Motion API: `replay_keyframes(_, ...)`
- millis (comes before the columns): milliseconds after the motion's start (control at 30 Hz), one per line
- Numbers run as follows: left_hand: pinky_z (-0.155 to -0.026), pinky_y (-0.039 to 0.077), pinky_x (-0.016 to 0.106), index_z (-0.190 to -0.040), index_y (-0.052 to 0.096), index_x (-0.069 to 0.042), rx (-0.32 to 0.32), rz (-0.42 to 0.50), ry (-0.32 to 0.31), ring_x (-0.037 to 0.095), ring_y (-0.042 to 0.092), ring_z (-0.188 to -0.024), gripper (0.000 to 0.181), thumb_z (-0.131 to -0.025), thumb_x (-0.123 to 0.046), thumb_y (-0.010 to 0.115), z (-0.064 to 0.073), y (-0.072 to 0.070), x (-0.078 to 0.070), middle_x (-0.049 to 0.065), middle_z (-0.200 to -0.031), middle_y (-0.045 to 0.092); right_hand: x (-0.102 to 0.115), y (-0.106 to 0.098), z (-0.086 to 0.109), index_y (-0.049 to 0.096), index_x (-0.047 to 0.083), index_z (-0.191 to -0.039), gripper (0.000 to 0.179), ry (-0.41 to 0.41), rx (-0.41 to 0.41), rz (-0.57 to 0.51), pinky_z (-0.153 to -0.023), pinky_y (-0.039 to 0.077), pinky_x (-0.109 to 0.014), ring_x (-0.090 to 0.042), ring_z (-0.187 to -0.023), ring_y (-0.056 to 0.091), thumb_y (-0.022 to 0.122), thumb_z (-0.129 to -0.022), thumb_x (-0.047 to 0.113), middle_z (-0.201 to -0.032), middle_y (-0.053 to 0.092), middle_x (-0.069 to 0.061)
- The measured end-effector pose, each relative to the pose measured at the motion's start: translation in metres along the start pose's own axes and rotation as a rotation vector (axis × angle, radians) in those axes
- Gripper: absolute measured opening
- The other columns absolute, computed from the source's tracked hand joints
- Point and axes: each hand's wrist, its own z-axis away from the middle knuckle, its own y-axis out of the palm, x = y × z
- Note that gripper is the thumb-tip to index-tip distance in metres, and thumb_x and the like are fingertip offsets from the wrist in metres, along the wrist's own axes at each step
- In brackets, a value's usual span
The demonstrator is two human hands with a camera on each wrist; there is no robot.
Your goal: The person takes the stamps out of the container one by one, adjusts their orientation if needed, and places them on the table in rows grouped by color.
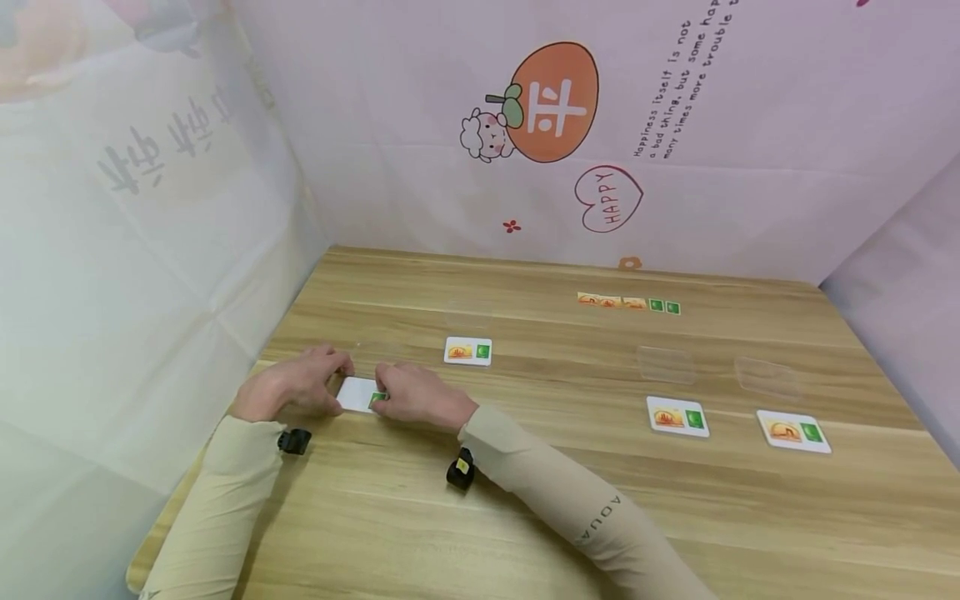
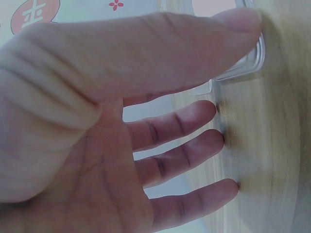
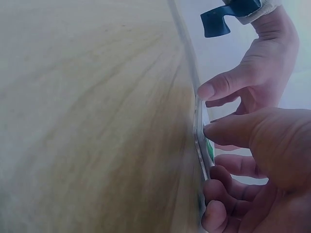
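A white card (image 1: 356,393) in a clear plastic case lies on the table at the left, with a green sticker (image 1: 377,401) at its right end. My left hand (image 1: 303,382) grips the case's left end between thumb and forefinger. In the left wrist view, its thumb overlaps the clear case edge (image 2: 261,56), while the other fingers (image 2: 194,145) reach down to the tabletop. My right hand (image 1: 420,395) holds the right end, thumb (image 3: 228,130) beside the green sticker (image 3: 210,149) and fingers curled at the opposite edge. Its fingers partly cover the sticker.
Three similar cards with orange and green stickers lie at the middle (image 1: 468,351) and right (image 1: 677,416), (image 1: 793,431) of the wooden table (image 1: 420,533). Clear lids (image 1: 666,365) lie behind them. A row of loose stickers (image 1: 633,303) is near the back wall.
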Motion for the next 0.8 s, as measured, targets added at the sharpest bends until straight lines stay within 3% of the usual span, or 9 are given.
replay_keyframes(567,-0.087,0.046,0.048,-0.117,0.056,-0.013,0.026,0.014,-0.018,0.030,0.047,-0.108,0.046,-0.078,-0.021,0.080,-0.0005,-0.0003,-0.0005,0.016,-0.126,0.049,0.0021,0.0034,0.0013,0.054,0.017,-0.096,0.018,-0.021,-0.049,0.027,-0.058,0.037,-0.020,-0.009,-0.073,0.048,0.067,-0.093,0.029,-0.086,0.054,0.005)
replay_keyframes(800,-0.091,0.045,0.050,-0.117,0.056,-0.013,0.011,0.008,-0.011,0.032,0.048,-0.113,0.046,-0.078,-0.022,0.080,0.0004,0.0009,-0.0002,0.017,-0.127,0.050,0.0025,0.0050,-0.0008,0.055,0.016,-0.091,0.008,-0.051,-0.095,0.041,-0.059,0.037,-0.019,-0.008,-0.074,0.048,0.062,-0.094,0.016,-0.083,0.055,0.005)
